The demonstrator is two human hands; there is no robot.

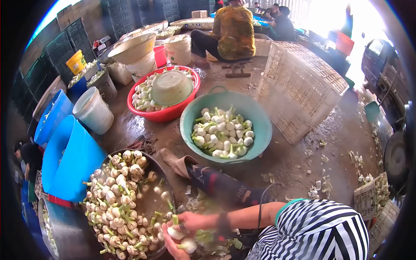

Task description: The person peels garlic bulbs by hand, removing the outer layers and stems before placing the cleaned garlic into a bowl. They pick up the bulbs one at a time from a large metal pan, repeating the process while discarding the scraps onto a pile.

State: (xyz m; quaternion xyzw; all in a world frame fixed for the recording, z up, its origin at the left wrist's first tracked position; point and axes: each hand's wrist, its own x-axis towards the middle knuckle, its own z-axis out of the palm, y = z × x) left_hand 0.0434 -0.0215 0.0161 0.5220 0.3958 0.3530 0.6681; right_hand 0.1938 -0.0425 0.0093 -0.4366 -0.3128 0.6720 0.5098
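At the bottom of the head view, my left hand (170, 246) is closed around peeled-looking white garlic bulbs. One garlic bulb (176, 233) has a short green stem pointing up, and a second bulb (188, 245) lies just beside it. My right hand (193, 220) reaches in from the right, fingers curled at the stem of the first bulb; whether it also holds a small tool is hidden. Left of both hands, a wide dark pan (167, 184) carries a heap of soil-stained garlic (115, 195). Trimmings (208, 240) lie beneath my right forearm.
A green tub (261, 147) of clean white garlic stands ahead. Behind it are a red basin (151, 116) with garlic and an upturned bowl, and a stacked plastic crate (299, 86). Blue buckets (71, 160) stand left. A co-worker (234, 32) sits on a low stool further back.
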